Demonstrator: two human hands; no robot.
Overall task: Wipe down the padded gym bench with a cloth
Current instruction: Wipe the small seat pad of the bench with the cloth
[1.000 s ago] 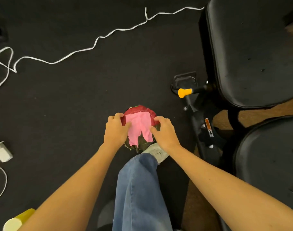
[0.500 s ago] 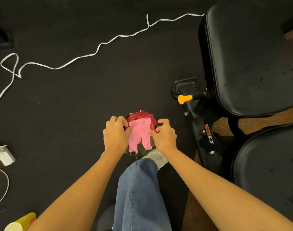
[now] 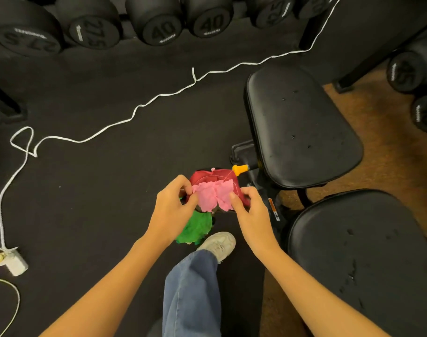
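The floor (image 3: 91, 195) is dark, like black rubber. At about three o'clock there is a strip of brown floor (image 3: 378, 181) that looks like carpet. A thin white cord (image 3: 144, 107) wiggles over the dark floor from nine o'clock up to one o'clock. It ends at a small white box (image 3: 15, 263) near eight o'clock. A row of big round black weights (image 3: 159, 23) sits along the top, at twelve o'clock, and two of them say 40. More black weights (image 3: 409, 71) sit at two o'clock. The light is dim and warm.
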